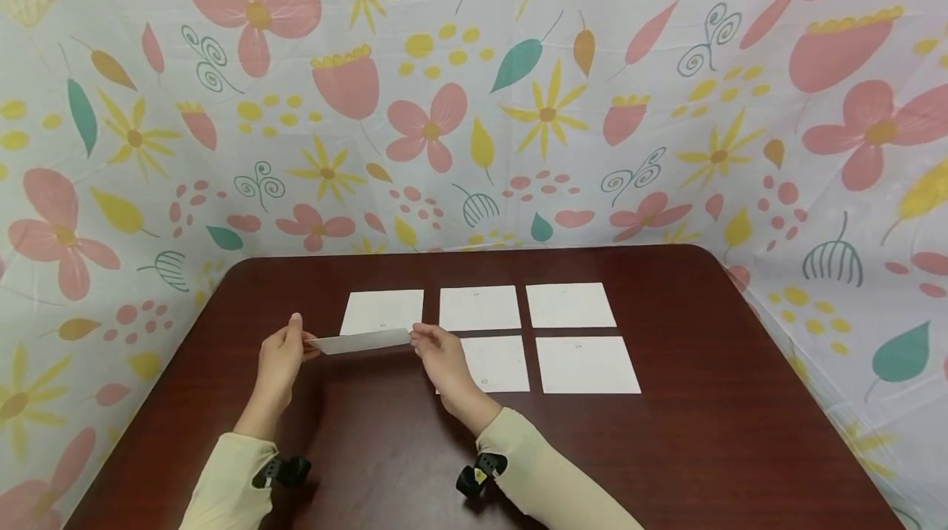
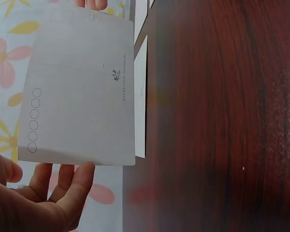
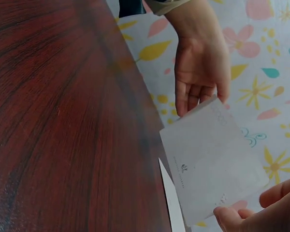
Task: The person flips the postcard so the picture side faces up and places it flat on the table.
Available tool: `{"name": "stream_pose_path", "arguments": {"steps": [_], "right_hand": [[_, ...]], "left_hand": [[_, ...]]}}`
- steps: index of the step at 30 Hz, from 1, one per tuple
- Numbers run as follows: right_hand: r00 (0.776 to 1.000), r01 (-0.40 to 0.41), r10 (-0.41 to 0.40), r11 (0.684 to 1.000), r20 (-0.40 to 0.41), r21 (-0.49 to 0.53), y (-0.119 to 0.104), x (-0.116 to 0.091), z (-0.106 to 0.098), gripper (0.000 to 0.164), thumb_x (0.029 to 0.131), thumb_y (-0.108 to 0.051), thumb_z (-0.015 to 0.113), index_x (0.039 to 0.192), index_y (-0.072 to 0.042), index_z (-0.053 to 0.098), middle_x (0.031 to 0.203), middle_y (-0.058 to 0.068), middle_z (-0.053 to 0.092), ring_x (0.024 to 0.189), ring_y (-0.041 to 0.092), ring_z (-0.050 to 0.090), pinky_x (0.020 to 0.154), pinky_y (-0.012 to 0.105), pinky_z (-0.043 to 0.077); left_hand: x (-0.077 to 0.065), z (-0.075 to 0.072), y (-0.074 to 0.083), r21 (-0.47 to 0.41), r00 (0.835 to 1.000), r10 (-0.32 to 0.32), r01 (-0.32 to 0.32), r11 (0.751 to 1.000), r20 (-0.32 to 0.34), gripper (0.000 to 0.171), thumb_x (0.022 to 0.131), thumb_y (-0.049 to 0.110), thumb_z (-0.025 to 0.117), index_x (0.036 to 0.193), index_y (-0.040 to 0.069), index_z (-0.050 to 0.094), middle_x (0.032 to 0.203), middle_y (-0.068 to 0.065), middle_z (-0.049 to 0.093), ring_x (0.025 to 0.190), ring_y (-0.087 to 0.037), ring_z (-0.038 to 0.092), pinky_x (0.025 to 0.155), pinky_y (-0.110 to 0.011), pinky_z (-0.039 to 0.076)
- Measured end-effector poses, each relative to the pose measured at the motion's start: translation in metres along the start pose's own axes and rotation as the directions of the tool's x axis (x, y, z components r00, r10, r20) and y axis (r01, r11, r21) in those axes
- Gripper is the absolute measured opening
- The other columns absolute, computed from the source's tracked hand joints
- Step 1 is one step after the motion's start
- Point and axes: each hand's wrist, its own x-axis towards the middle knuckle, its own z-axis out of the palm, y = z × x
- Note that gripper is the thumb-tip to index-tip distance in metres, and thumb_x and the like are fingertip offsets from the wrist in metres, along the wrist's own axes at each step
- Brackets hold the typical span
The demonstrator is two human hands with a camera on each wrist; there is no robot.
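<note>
A blank-backed postcard (image 2: pixel 79 111) held up between two hands over the bench (image 1: pixel 355 448).
The left hand (image 1: pixel 279 361) pinched one short end and the right hand (image 1: pixel 449 369) the opposite one, the fingers of both gripping the card at its edges. It was tilted above the bench, in front of the leftmost card (image 1: pixel 381 309) of the far row, and the left wrist view showed a line of six printed circles, a dotted line and a small bird emblem on it. Five white cards lay flat: three in the far row, two in the near row (image 1: pixel 588 365), the right hand partly covering one of these. Floral cloth (image 1: pixel 429 127) hung behind.
</note>
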Motion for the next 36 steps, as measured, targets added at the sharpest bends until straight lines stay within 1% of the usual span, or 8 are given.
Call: {"name": "stream_pose_path", "arguments": {"steps": [4,8,14,16,19,22,27,36], "right_hand": [[1.000,0.014,-0.014,1.000,-0.024,0.022,0.003,0.002,0.001,0.030,0.099,-0.006,0.047,0.120,0.013,0.057,0.110,0.024,0.064,0.105,0.036,0.060,0.091,0.036,0.050],[0.999,0.016,-0.015,1.000,-0.044,0.022,0.005,0.004,0.000,0.028,0.098,-0.009,0.050,0.116,0.010,0.059,0.107,0.023,0.065,0.099,0.033,0.062,0.088,0.037,0.051],[0.998,0.007,-0.008,1.000,-0.058,-0.021,0.007,0.006,0.000,0.027,0.091,-0.009,0.060,0.113,0.005,0.063,0.101,0.014,0.066,0.091,0.020,0.062,0.083,0.033,0.052],[0.999,0.010,-0.012,0.999,-0.053,-0.034,0.009,0.007,-0.001,0.028,0.088,-0.007,0.063,0.114,0.005,0.063,0.101,0.014,0.066,0.089,0.017,0.061,0.080,0.030,0.052],[0.999,0.019,-0.020,0.999,-0.035,-0.025,0.012,0.009,-0.001,0.032,0.085,-0.001,0.065,0.115,0.009,0.060,0.103,0.019,0.064,0.088,0.017,0.060,0.078,0.027,0.052],[0.999,0.026,-0.026,1.000,-0.018,-0.006,0.014,0.009,-0.001,0.037,0.082,0.004,0.065,0.118,0.012,0.057,0.107,0.023,0.062,0.091,0.022,0.061,0.078,0.028,0.052],[0.999,0.046,-0.047,0.998,-0.025,-0.047,0.014,0.009,-0.001,0.037,0.079,0.011,0.065,0.116,0.011,0.060,0.104,0.023,0.062,0.094,0.031,0.062,0.076,0.031,0.054],[0.998,0.042,-0.048,0.989,-0.041,-0.144,0.015,0.011,-0.003,0.040,0.076,0.013,0.065,0.116,0.010,0.061,0.096,0.016,0.060,0.087,0.022,0.061,0.070,0.028,0.055]], "left_hand": [[0.001,0.000,-0.003,-0.004,1.000,-0.004,0.004,1.000,0.019,0.042,0.102,0.027,0.043,0.096,-0.012,0.058,0.095,-0.014,0.061,0.075,-0.010,0.066,0.082,-0.034,0.055],[0.002,-0.001,-0.004,0.036,0.997,0.003,-0.006,0.999,0.076,0.028,0.098,0.015,0.052,0.110,-0.011,0.055,0.099,-0.016,0.062,0.083,-0.019,0.069,0.087,-0.041,0.052],[0.004,0.000,-0.006,0.111,0.996,0.028,-0.038,0.993,0.086,0.032,0.090,0.006,0.063,0.117,-0.008,0.056,0.087,-0.007,0.061,0.077,-0.013,0.057,0.070,-0.026,0.047],[0.005,0.001,-0.006,0.117,0.996,0.045,-0.054,0.992,0.079,0.032,0.087,0.003,0.065,0.116,-0.009,0.057,0.087,-0.008,0.062,0.075,-0.010,0.054,0.065,-0.021,0.045],[0.006,0.003,-0.007,0.127,0.994,0.063,-0.074,0.989,0.086,0.033,0.086,0.000,0.066,0.116,-0.009,0.058,0.095,-0.016,0.062,0.079,-0.015,0.057,0.063,-0.017,0.046],[0.006,0.004,-0.008,0.147,0.993,0.055,-0.070,0.987,0.105,0.036,0.086,0.001,0.066,0.120,-0.008,0.058,0.107,-0.023,0.059,0.091,-0.025,0.059,0.066,-0.018,0.048],[0.006,0.005,-0.009,0.171,0.986,0.018,-0.046,0.984,0.164,0.044,0.089,0.002,0.063,0.131,-0.007,0.052,0.120,-0.028,0.055,0.104,-0.037,0.057,0.077,-0.030,0.055],[0.009,0.009,-0.013,0.210,0.974,0.043,-0.092,0.973,0.225,0.043,0.086,-0.002,0.065,0.125,-0.016,0.053,0.109,-0.030,0.059,0.092,-0.032,0.061,0.070,-0.028,0.056]]}}
